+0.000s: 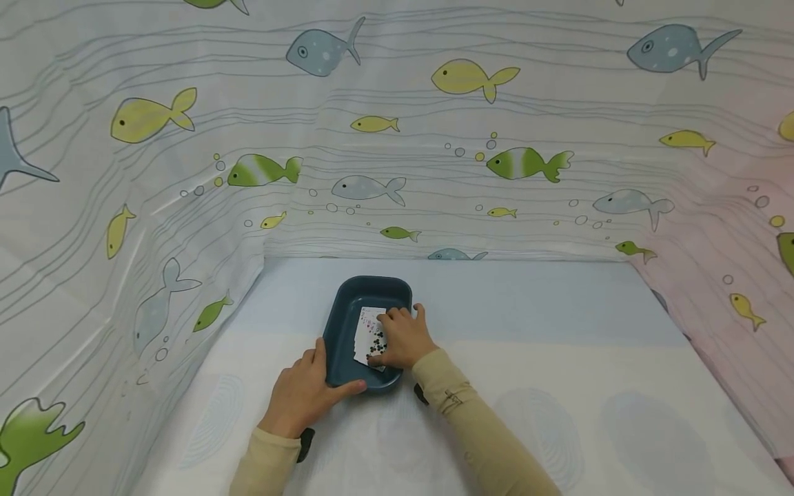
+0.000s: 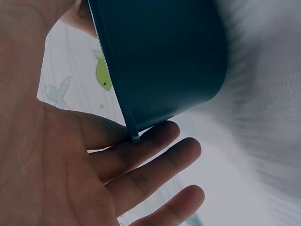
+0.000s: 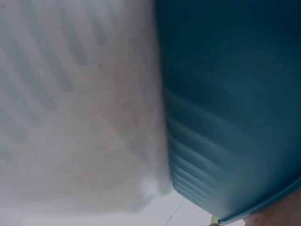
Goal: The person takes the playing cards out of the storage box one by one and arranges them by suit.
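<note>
A dark teal plastic basin (image 1: 336,348) with rounded corners stands on the white cloth. Inside lie white playing cards (image 1: 366,339), marked with small dark and pinkish-red symbols and partly covered by my right hand. My left hand (image 1: 302,389) holds the basin's near left corner, thumb along the near rim and fingers against the left side; the left wrist view shows its fingers (image 2: 146,183) at the rim and outer wall. My right hand (image 1: 404,339) reaches over the right rim and grips the cards between thumb and fingers. In the right wrist view the basin's wall (image 3: 225,117) hides most of that hand.
The white and pale blue cloth (image 1: 527,303) covers the table surface around the basin. Fish-printed sheets (image 1: 384,151) rise as walls at the back and both sides. Dark bands (image 1: 305,444) sit at both wrists.
</note>
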`<state>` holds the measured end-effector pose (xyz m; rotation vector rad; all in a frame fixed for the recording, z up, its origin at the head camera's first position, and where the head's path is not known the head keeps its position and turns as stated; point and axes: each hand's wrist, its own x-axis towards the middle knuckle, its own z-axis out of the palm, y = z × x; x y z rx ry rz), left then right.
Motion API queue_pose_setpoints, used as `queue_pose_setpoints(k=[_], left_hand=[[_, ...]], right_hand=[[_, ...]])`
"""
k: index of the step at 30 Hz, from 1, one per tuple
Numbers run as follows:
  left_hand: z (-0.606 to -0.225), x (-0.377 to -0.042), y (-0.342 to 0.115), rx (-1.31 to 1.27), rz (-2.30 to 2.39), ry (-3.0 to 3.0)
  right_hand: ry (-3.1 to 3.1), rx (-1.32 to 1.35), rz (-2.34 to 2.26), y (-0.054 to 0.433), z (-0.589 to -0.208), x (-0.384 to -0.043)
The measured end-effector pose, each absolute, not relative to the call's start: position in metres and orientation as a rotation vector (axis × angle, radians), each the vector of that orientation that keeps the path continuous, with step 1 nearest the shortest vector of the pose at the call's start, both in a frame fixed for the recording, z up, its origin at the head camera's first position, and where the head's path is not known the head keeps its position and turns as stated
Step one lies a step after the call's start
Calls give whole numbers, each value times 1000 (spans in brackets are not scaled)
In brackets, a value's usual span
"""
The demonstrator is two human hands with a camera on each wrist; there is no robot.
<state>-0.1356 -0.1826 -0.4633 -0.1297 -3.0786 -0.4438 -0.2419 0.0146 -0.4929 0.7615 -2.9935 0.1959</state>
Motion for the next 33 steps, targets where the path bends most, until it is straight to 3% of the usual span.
queue_pose_setpoints(k=[33], left_hand=[[-461, -135, -181, -93, -473, -3103]], right_hand=[[-2995, 781, 14, 13, -491, -240]])
